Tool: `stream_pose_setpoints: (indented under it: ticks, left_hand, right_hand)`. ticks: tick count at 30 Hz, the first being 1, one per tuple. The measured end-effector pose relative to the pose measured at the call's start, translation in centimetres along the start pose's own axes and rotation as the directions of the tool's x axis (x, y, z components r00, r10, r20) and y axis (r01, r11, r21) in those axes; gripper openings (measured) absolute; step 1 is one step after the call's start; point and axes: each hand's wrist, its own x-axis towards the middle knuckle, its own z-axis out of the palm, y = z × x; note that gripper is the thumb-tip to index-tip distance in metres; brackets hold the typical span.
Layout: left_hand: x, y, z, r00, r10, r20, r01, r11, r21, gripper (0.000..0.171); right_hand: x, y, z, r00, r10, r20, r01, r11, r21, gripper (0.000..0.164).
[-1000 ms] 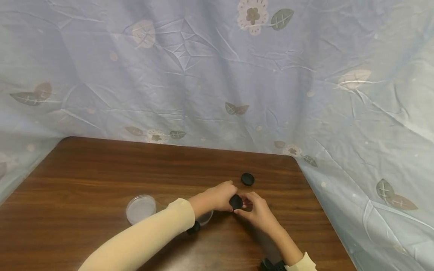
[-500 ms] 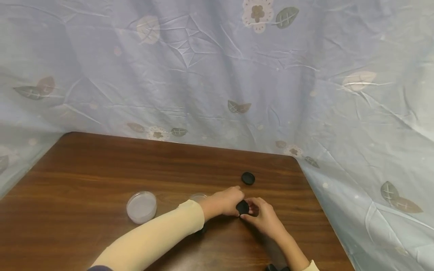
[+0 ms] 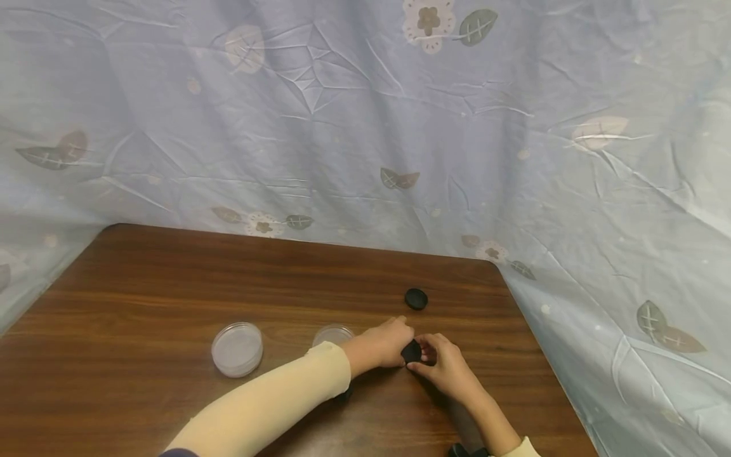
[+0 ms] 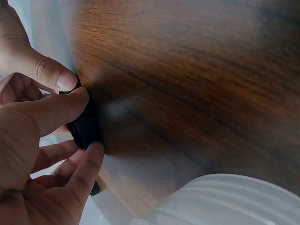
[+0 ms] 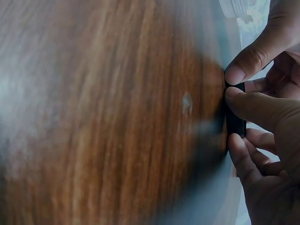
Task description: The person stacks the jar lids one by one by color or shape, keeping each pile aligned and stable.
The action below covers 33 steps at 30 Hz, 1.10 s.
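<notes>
A small round black lid is held between both hands, low over the table. My left hand grips its left side, while my right hand pinches the right edge with thumb and fingers. Seen edge-on in the left wrist view, the black lid has thumbs and fingertips pressed around its rim. The right wrist view also shows the lid from the side, partly covered by fingers. Beyond the hands, a second black round piece with a raised rim lies on the table.
On the left stands a clear round dish. Another clear dish is partly hidden behind the left sleeve. The brown wooden table ends at a patterned cloth curtain behind and at the sides.
Both hands have shifted a little right and toward the body with the black lid between them. The left forearm now covers a different part of the second clear dish.
</notes>
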Motion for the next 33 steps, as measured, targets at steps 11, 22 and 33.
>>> stream_pose_setpoints:
  ticks: [11, 22, 33]
  left_hand:
    - [-0.2, 0.3, -0.5, 1.0, -0.004, -0.018, 0.004, 1.0, -0.012, 0.049]
    - [-0.2, 0.2, -0.3, 1.0, -0.008, -0.012, 0.008, 1.0, -0.02, 0.051]
    - [-0.8, -0.1, -1.0, 0.998, -0.031, 0.057, 0.037, 0.994, -0.099, 0.068]
  right_hand:
    - [0.0, -0.1, 0.2, 1.0, 0.014, -0.004, -0.015, 0.999, -0.046, 0.053]
    - [0.0, -0.3, 0.5, 1.0, 0.02, -0.015, -0.021, 0.998, -0.062, 0.055]
    - [-0.5, -0.3, -0.6, 0.998, 0.044, 0.051, -0.044, 0.999, 0.0, 0.062]
